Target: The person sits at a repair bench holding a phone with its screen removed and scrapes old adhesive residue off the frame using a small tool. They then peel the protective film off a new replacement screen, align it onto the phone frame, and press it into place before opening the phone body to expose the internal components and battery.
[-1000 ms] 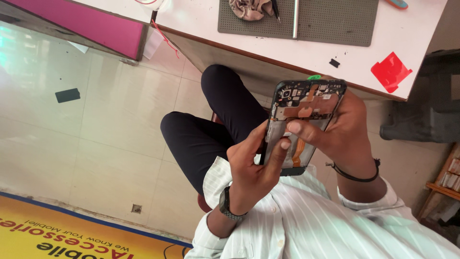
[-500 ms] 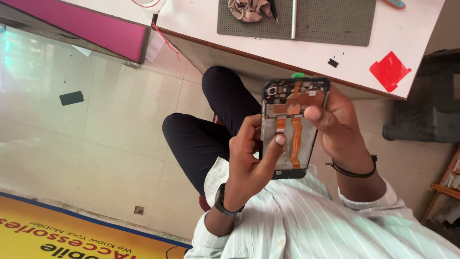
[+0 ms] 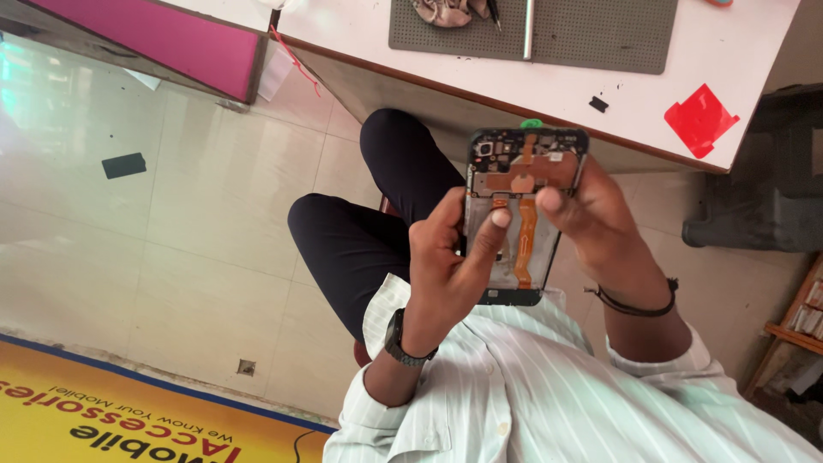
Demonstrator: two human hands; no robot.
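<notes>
Head view: left hand (image 3: pixel 450 261) and right hand (image 3: pixel 600 223) both clamped on opened phone (image 3: pixel 523 214), orange flex cable (image 3: pixel 525 236) exposed.

The opened phone (image 3: pixel 523 214), a black-framed handset with its back cover off, was held upright above the lap, exposed side toward the camera. A camera module sat at its top left corner. Copper-coloured shielding crossed the upper section. An orange flex cable ran down the centre toward the lower edge.
</notes>
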